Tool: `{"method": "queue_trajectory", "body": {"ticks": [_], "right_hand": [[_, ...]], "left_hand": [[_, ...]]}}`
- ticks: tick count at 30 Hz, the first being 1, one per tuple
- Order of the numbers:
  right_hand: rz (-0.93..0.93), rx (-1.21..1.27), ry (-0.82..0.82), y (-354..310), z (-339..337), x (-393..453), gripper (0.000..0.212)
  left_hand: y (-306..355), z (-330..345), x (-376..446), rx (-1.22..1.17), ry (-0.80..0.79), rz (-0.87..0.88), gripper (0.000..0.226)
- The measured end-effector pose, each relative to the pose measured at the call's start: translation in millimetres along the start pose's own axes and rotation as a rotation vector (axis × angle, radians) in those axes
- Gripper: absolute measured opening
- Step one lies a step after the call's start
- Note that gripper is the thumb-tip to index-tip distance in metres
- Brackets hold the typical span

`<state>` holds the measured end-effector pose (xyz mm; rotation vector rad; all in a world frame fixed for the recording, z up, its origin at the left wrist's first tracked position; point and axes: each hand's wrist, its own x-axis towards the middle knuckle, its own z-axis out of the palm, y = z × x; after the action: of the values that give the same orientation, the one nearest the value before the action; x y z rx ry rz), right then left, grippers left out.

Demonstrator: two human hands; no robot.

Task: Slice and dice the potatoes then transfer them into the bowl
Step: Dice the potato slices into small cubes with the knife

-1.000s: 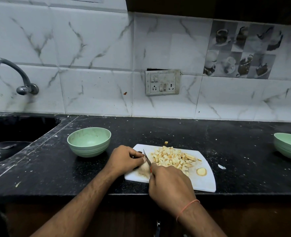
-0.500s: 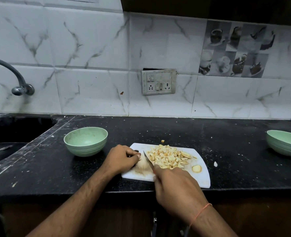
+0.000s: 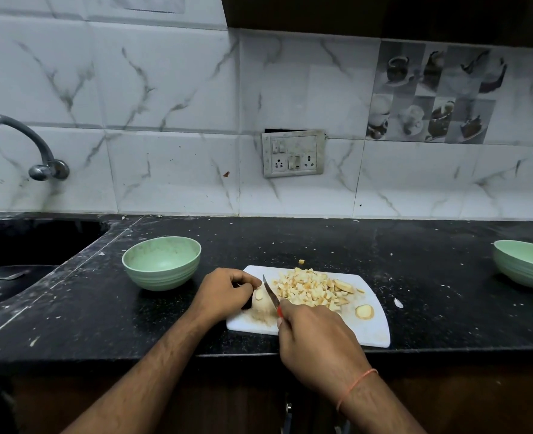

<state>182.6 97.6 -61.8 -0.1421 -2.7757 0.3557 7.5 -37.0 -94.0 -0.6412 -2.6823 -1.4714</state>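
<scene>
Left hand pins a potato, mostly hidden; right hand grips the knife. Dice piled on board, bowl left.

We face a wall of white marble-look tiles above a black speckled counter — a socket plate sits mid-wall, a curved tap over the dark sink at left, picture tiles upper right.

Knife handle hidden in right hand, right bowl cropped by edge
</scene>
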Motion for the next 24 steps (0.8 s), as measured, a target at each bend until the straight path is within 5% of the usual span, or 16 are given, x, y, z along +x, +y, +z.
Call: {"method": "queue_trajectory", "body": {"ticks": [10,24], "right_hand": [[-0.006,-0.025,-0.024,-9.4,3.9,1.9,0.021],[-0.065,-0.241,-0.159,-13.9,7.5,-5.1,0.066]], "left_hand": [[-1.9,1.0,0.9,0.053,0.019,0.073,0.019],[-12.3,5.5,8.9,-0.019,0.022,0.098,0.021]]}}
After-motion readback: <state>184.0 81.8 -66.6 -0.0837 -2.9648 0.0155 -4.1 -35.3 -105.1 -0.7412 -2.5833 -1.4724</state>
